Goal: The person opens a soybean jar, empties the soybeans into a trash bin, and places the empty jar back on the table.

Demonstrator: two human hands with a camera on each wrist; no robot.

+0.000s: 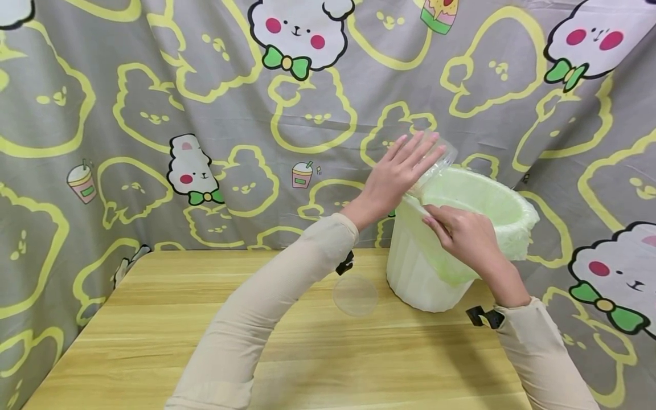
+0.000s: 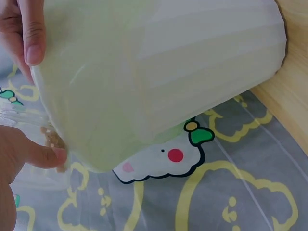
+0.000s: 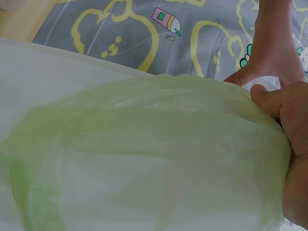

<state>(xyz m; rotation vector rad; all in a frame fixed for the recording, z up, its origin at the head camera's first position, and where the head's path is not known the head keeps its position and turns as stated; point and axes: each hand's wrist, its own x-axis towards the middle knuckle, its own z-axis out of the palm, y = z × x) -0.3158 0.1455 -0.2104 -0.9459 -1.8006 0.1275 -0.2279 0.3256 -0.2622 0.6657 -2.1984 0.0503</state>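
Observation:
My left hand (image 1: 398, 173) holds a clear plastic container (image 1: 445, 149), tipped on its side at the rim of a white ribbed trash bin (image 1: 417, 276). Its thumb lies along the container, and small light-brown pieces (image 2: 52, 139) show beside the thumb tip in the left wrist view. A pale green trash bag (image 1: 479, 191) lines the bin and folds down over the outside. With thumb and curled fingers, my right hand (image 1: 463, 230) grips the near left rim of the bin through the bag. The bin leans toward the left hand.
A clear round lid (image 1: 355, 296) lies flat on the wooden table (image 1: 205, 319), left of the bin. Behind the table hangs a grey patterned curtain (image 1: 230, 114), close behind the bin and the left hand.

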